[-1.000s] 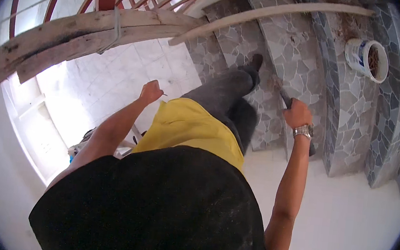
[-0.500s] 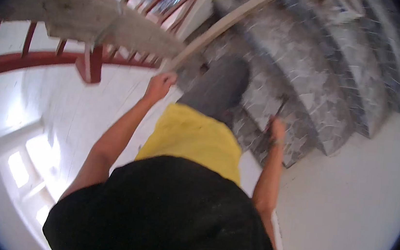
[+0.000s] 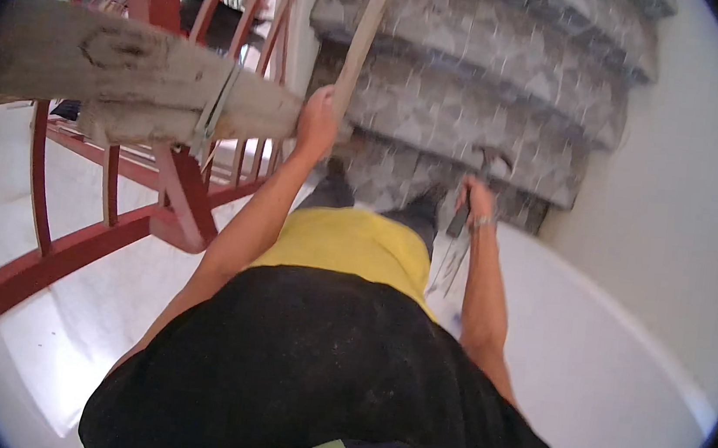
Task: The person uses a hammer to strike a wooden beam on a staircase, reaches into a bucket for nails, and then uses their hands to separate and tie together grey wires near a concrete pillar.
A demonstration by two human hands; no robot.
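Note:
My left hand (image 3: 318,123) is closed round the lower part of a long, narrow wooden strip (image 3: 368,37) that slants up over the stairs. Right beside that hand is the end of a thick, weathered wooden plank (image 3: 152,71), with a strap-like band (image 3: 216,111) around it. In my right hand (image 3: 477,203) is a hammer (image 3: 494,161), its head pointing toward the steps and its dark handle showing below the fist. A band circles my right wrist.
Grey stone-patterned stairs (image 3: 469,96) rise ahead, with a pale wall (image 3: 684,214) curving along the right. On the left stands a red railing (image 3: 69,237) with upright bars, the plank lying across it. White floor (image 3: 589,371) spreads around me.
My view has turned, so the stairs lie more squarely ahead and the railing looms larger. Both hands keep their hold. My raised leg no longer stretches far over the steps.

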